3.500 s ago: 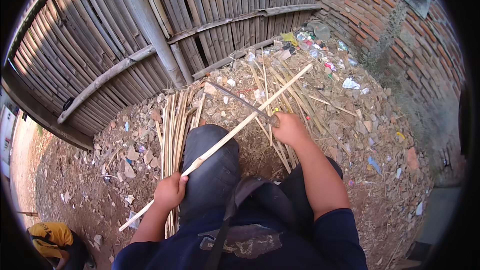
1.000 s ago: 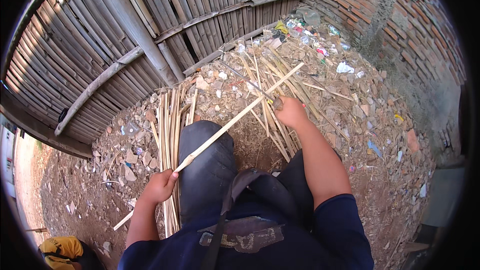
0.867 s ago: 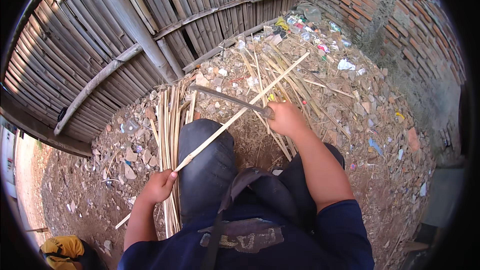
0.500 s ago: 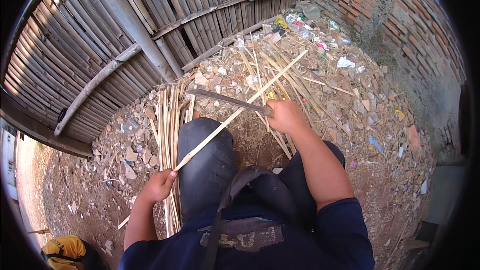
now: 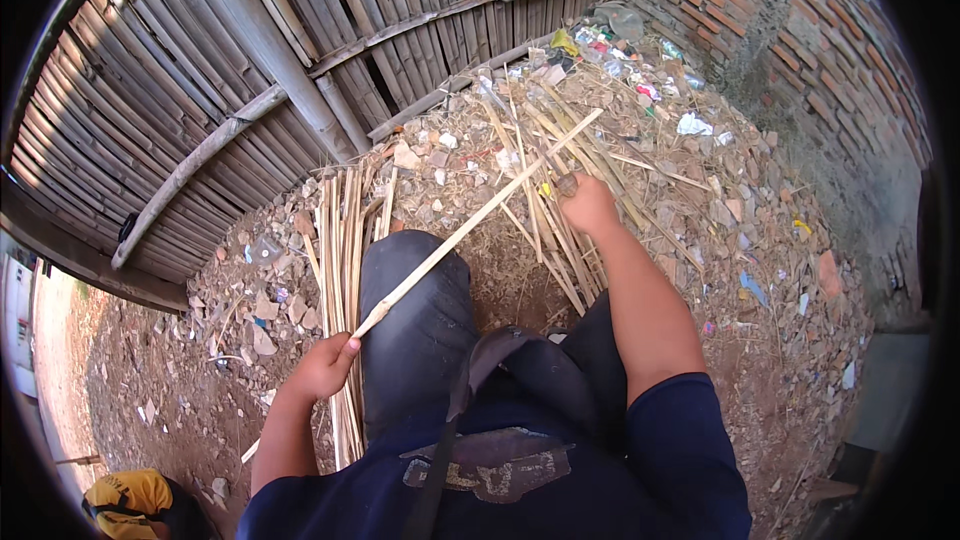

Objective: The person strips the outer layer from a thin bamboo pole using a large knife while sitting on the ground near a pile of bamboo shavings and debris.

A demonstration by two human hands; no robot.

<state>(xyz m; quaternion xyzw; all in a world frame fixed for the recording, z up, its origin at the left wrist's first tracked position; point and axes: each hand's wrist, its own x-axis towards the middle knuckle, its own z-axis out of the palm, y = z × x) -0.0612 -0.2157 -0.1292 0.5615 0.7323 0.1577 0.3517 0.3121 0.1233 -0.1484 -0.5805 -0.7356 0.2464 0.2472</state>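
Note:
My left hand [image 5: 325,367], beside my left knee, is closed round the lower end of a pale bamboo strip [image 5: 450,243]. The strip slants up and away to the right across the knee, its far end past my right hand [image 5: 588,206]. That hand is closed on the knife [image 5: 567,185], of which only a short brownish part shows at the fist; the blade cannot be made out. Between the fist and the strip there is a small gap. A bundle of split bamboo strips [image 5: 338,230] lies along the outside of my left leg.
More bamboo pieces [image 5: 590,155] lie loosely ahead on rubble-strewn ground [image 5: 780,340]. A bamboo fence [image 5: 280,70] stands at the far left, a brick wall [image 5: 800,60] at the right. Litter [image 5: 620,55] gathers in their corner. A yellow and black item [image 5: 130,495] is at lower left.
My right hand has moved slightly up and to the right. The knife blade, earlier lying across the strip and pointing left, no longer shows. The strip's far end has dipped slightly.

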